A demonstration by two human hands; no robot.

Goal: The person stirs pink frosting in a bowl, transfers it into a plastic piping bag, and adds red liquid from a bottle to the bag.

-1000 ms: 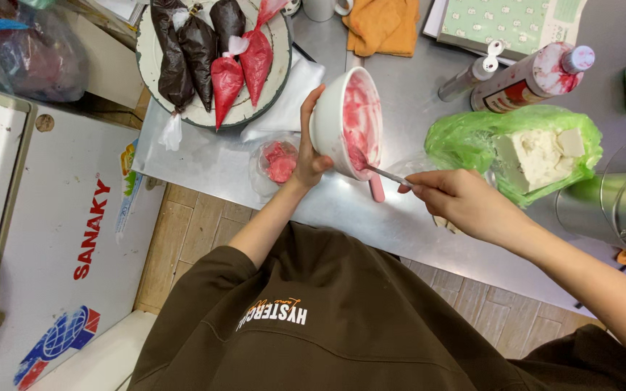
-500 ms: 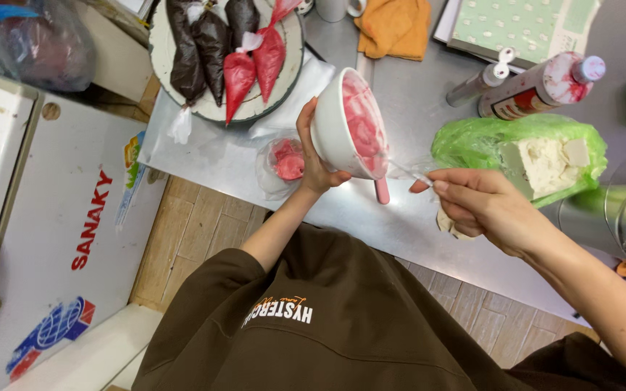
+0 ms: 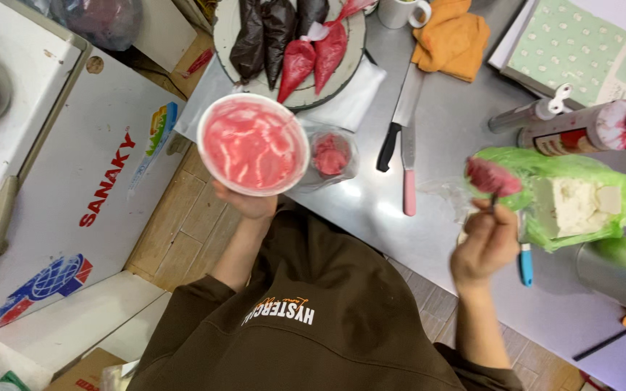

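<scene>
Steel counter (image 3: pixel 458 130), icing work under way.
Left hand (image 3: pixel 249 204) grips the smeared, nearly emptied pink bowl (image 3: pixel 253 143); right hand (image 3: pixel 484 245) clasps a loaded spatula (image 3: pixel 493 177); filled piping bags (image 3: pixel 306 51) wait.

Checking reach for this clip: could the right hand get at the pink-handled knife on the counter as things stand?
Probably not right away. The right hand is closed on a spatula loaded with pink cream, so it isn't free. The pink-handled knife lies uncovered on the counter just beside it, with nothing between them.
</scene>
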